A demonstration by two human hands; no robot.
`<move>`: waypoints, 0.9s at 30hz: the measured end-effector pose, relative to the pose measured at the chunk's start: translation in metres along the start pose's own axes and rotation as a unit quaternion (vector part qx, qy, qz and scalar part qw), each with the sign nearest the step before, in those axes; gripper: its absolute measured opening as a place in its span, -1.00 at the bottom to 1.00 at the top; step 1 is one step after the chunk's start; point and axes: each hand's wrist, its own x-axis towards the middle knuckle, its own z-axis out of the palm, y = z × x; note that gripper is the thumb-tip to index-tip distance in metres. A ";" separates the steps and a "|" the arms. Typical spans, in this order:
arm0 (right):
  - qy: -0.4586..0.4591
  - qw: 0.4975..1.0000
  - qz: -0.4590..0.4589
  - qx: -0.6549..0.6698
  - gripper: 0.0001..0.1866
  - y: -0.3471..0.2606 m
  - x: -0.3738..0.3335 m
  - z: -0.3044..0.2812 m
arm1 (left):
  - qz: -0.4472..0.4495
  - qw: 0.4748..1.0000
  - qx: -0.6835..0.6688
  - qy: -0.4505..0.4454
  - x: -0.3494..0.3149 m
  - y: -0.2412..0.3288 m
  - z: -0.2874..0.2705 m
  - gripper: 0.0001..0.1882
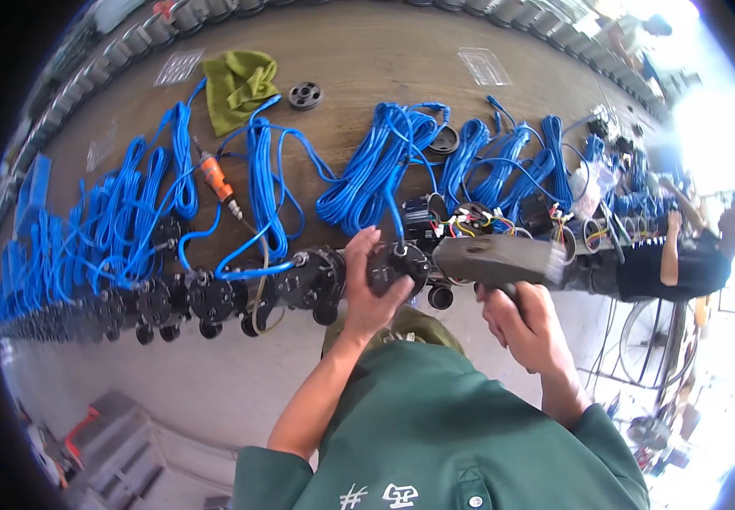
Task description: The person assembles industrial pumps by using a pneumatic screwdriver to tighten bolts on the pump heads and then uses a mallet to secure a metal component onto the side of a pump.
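My left hand (pixel 369 289) is wrapped round a black round motor housing (pixel 397 270) at the table's near edge, thumb on its near side and fingers on its left. A blue cable (pixel 392 200) rises from the top of that housing. In my right hand (pixel 525 327) is a mallet (pixel 495 259), gripped by its short dark handle. The bulky grey-brown head lies just right of the housing, its right end blurred; whether the two touch, I cannot tell. Behind the mallet, an open black housing (pixel 424 215) shows coloured wires.
Black housings (pixel 214 299) line the near edge leftward. Coiled blue cables (pixel 376 170) cover the table (pixel 367 68). An orange power tool (pixel 216 178), a green cloth (pixel 240 85) and a black disc (pixel 305 95) lie beyond. A person (pixel 707 255) works at the far right.
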 end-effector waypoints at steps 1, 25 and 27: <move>0.034 0.997 -0.021 0.065 -0.77 -0.015 -0.006 0.007 | 0.068 0.997 0.027 -0.025 0.002 0.005 -0.005 -0.19; -0.138 0.976 0.037 -0.162 -0.71 -0.029 0.008 0.023 | 0.048 0.996 0.059 -0.039 -0.008 -0.019 -0.016 0.06; -0.064 0.997 0.010 -0.046 -0.76 -0.034 -0.003 0.005 | 0.060 0.996 0.063 -0.030 -0.009 -0.019 -0.017 0.04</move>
